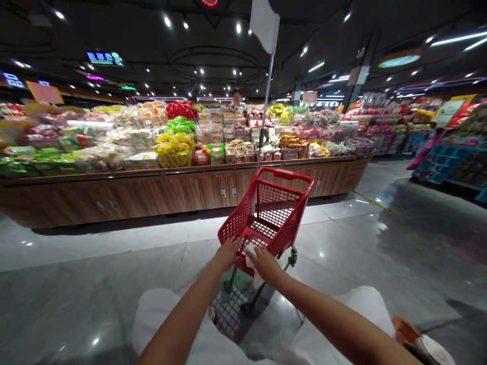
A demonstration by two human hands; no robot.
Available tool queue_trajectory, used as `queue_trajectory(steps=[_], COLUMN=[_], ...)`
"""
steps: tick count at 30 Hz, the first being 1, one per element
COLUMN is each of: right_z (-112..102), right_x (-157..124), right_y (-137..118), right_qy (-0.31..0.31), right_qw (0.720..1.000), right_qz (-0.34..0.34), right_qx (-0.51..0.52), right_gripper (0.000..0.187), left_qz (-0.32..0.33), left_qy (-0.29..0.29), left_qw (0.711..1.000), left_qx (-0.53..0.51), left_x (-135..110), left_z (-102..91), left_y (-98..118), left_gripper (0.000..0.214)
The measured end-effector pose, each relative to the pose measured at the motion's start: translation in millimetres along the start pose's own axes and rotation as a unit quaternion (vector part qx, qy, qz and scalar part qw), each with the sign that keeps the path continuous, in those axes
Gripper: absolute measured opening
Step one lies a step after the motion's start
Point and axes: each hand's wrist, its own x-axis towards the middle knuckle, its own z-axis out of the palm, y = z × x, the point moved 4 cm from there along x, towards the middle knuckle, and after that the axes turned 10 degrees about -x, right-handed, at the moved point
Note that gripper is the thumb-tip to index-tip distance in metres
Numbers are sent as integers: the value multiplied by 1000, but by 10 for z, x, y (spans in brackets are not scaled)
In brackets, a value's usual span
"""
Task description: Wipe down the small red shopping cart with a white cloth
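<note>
A small red plastic shopping cart (277,203) with latticed walls stands close in front of me, with a white flag (265,26) on a thin pole rising behind it. My left hand (229,252) lies over the cart's near left rim, fingers bent onto its edge. At the near edge, my right hand (265,262) is closed on a white wipe (258,278), pressed against the red plastic. Part of the wipe hangs below the rim, and the rest is under my fingers. The cart's basket shows its slotted floor.
Beyond the cart runs a long wood-panelled display counter (182,190) heaped with packaged snacks. A person (237,99) is behind it. Blue shelving (445,159) stands at the right. Around the cart's wheels is shiny grey floor (114,274), with my knees on both sides.
</note>
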Motion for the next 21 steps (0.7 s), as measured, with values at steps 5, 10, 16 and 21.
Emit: queue_trajectory(steps=[5, 10, 16, 21], right_z=[53, 72, 49, 29], right_x=[-169, -348, -99, 243], right_y=[136, 140, -119, -234], right_qy=[3, 5, -27, -53], right_qw=[1000, 999, 988, 978], right_qz=[-8, 43, 150, 201], right_qx=[-5, -22, -37, -17], right_gripper=[47, 47, 49, 44], left_qz=[-5, -13, -12, -2], left_qy=[6, 22, 61, 53], left_qw=[999, 999, 998, 997], left_qx=[46, 20, -28, -52], left_x=[-74, -68, 18, 61], left_z=[-271, -75, 166, 154], left_y=[-217, -199, -104, -148], left_gripper=[68, 67, 69, 67])
